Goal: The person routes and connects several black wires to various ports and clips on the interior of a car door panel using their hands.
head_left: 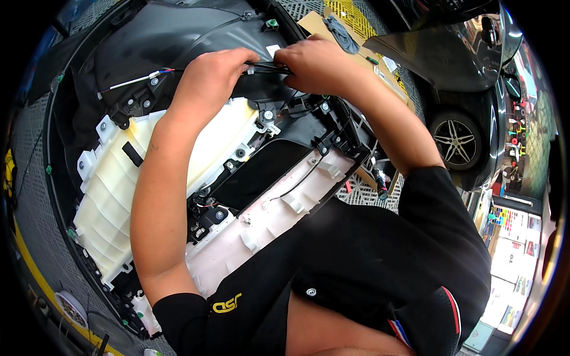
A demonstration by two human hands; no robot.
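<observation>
Both my hands are over the far part of a car door panel, seen from its inner side. A bundle of thin black cables point(268, 67) runs between them. My left hand point(215, 74) pinches its left end, fingertips pressed together. My right hand point(314, 62) grips the bundle a short way to the right, its fingers curled and partly hidden. Beneath my left forearm lies a cream plastic panel point(107, 202). Left of my left hand, a white-sleeved wire point(130, 82) shows coloured strands at one end.
A pinkish plastic trim point(279, 207) with clips fills the panel's near side. On the right stands a dark car with a spoked wheel point(456, 141). Cardboard with a grey cloth point(341, 34) lies beyond my right hand. A round container point(71, 308) sits at lower left.
</observation>
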